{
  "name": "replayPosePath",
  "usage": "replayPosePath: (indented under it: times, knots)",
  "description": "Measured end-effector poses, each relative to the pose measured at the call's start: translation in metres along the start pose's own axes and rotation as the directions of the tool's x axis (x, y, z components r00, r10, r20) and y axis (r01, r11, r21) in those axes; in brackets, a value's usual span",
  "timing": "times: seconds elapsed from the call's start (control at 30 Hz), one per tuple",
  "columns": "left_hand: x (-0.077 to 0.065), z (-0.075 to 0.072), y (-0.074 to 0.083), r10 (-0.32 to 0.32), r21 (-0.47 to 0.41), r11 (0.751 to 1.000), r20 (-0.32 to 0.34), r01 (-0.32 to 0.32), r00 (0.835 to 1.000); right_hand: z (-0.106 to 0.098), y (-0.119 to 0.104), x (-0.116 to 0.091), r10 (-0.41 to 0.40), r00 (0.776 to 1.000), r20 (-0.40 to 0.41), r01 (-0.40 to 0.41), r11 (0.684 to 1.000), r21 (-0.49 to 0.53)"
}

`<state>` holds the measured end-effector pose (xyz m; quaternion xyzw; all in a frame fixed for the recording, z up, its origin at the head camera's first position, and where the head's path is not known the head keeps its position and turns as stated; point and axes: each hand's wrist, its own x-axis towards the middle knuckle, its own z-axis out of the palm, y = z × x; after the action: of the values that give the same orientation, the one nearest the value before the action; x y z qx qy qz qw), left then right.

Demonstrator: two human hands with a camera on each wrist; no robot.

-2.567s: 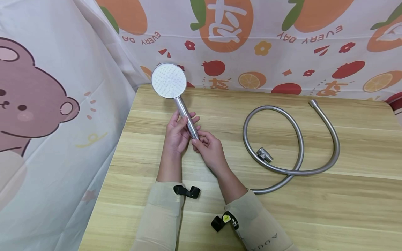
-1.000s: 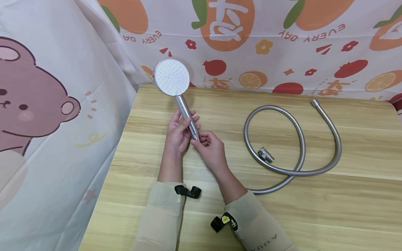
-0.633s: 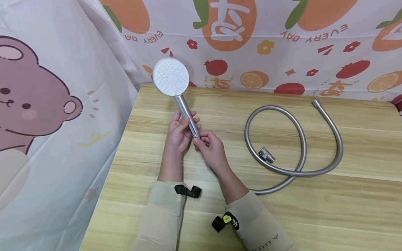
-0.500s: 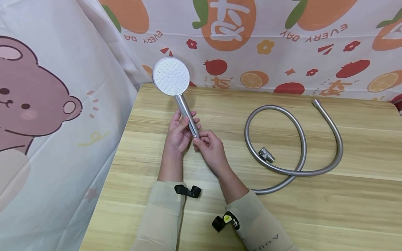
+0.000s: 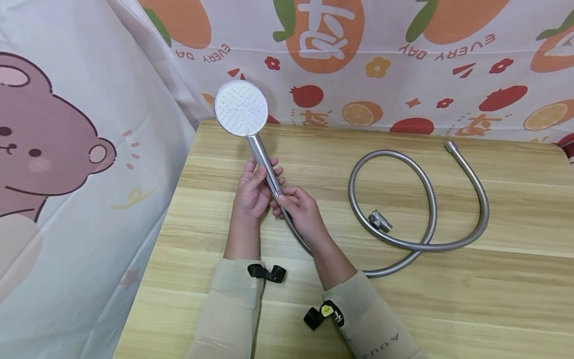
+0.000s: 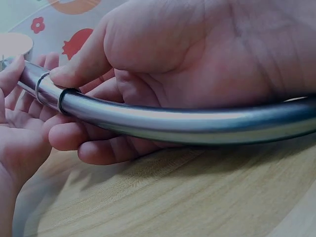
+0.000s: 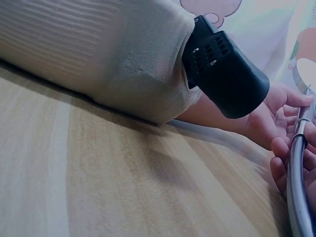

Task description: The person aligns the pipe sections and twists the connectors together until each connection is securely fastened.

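A chrome hand shower head with a round white spray face is held up by its handle in the head view. My left hand grips the lower handle, thumb across the front. Just below, my right hand pinches the end of the grey metal shower hose where it meets the handle. In the left wrist view the hose's shiny end nut lies under the right thumb, in line with the handle. Part of the hose runs hidden beneath the right wrist and forearm.
The hose loops over the wooden table to the right, its free end fitting near the back edge. A small chrome angled connector lies inside the loop. Printed curtains hang behind and to the left.
My right fingers have shifted at the handle's base, and the hose below them now shows beside the right hand. The shower head has risen slightly; the left hand keeps its grip.
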<state>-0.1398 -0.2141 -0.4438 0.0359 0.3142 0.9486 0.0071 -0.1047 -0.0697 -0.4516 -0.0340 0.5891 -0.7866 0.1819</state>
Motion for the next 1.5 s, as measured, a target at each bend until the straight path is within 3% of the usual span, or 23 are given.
replayPosePath:
  times: [0.53, 0.83, 1.13, 1.5]
  knots:
    - [0.0013, -0.0030, -0.0017, -0.006, -0.008, 1.000, 0.030, 0.006, 1.000, 0.0004, 0.0001, 0.0017, 0.031, 0.998, -0.053, -0.025, 0.994, 0.107]
    - [0.0013, -0.0013, -0.0012, -0.021, -0.016, 1.000, 0.021, 0.021, 1.000, 0.0009, 0.0007, 0.0017, -0.007, 0.994, -0.105, 0.002, 0.999, -0.048]
    - [0.0003, 0.0023, -0.0013, -0.002, -0.007, 1.000, -0.046, 0.001, 0.999, 0.0027, -0.0011, -0.0011, -0.073, 0.987, -0.146, 0.040, 0.976, -0.216]
    - [0.0015, 0.0033, -0.0015, 0.020, 0.006, 1.000, -0.104, -0.019, 0.994, 0.0029, 0.0018, -0.0030, -0.172, 0.972, -0.162, 0.123, 0.954, -0.275]
